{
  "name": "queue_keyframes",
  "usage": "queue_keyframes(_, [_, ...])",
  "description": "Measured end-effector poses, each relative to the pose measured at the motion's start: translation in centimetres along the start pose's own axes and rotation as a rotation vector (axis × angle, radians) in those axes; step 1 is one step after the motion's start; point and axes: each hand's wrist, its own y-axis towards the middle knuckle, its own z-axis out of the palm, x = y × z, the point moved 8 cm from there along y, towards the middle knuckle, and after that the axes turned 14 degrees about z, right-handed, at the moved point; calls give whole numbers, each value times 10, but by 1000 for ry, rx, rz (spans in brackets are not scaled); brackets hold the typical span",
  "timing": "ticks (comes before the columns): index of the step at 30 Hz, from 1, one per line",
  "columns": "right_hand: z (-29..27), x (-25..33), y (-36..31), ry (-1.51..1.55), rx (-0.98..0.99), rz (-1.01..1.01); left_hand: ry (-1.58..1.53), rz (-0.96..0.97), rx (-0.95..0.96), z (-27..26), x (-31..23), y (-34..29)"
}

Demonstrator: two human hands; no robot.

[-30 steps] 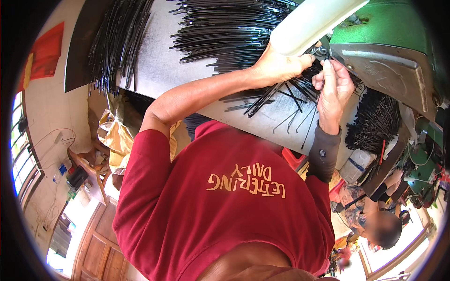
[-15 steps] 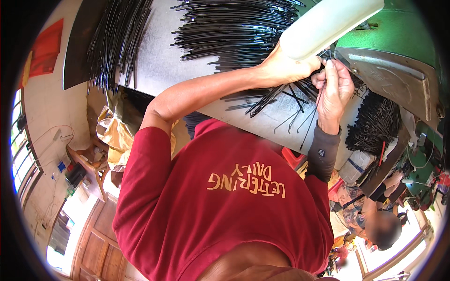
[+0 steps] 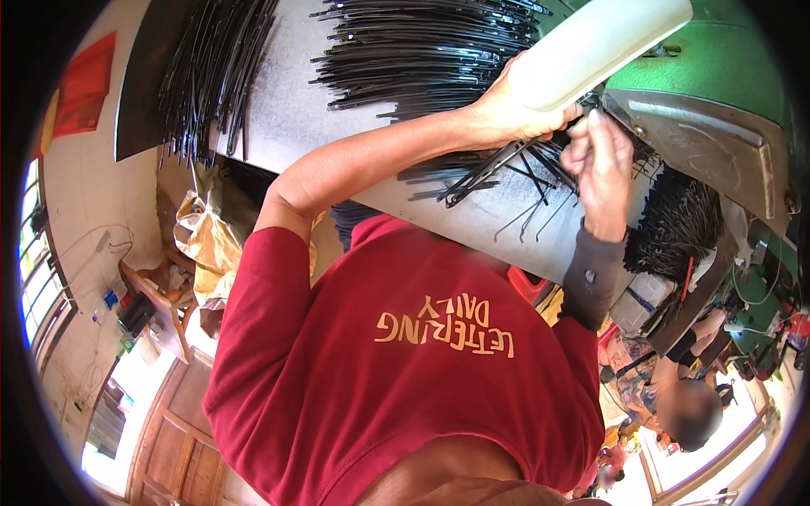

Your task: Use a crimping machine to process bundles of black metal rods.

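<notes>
My left hand (image 3: pixel 513 108) reaches in under a white curved cover (image 3: pixel 603 55), its fingers bent at the green machine (image 3: pixel 717 63). The cover hides part of that hand, and what its fingers grip cannot be made out. My right hand (image 3: pixel 601 173) is just to the right of it, in front of the machine's metal plate. Motion smears its fingers, some of them curled. Thin black rods (image 3: pixel 485 175) lie crosswise beneath my left hand. Beyond my left forearm is a thick layer of black rods (image 3: pixel 422 51).
Another heap of black rods (image 3: pixel 215 76) covers the left end of the grey metal table (image 3: pixel 287 97). A dense dark bundle (image 3: pixel 679 223) rests at the right. A pale sack (image 3: pixel 207 244) is below the table's left side. Another person (image 3: pixel 666 392) works at the lower right.
My right hand has drawn slightly right and down from my left fingers. The thin black rod that hung from it no longer shows there. My left hand has barely shifted.
</notes>
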Motion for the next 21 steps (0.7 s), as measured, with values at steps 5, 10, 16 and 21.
queue_keyframes(5, [44,-41,-21,-184,136,169,-182,-85,-61,5,7,0])
queue_keyframes(10, [50,-34,-26,-137,144,119,-214,-50,-94,6,-1,1])
queue_keyframes(16, [48,-25,-21,-98,140,128,-267,-54,-109,6,-3,10])
queue_keyframes(21, [44,-23,-21,-110,94,88,-142,9,-85,6,0,12])
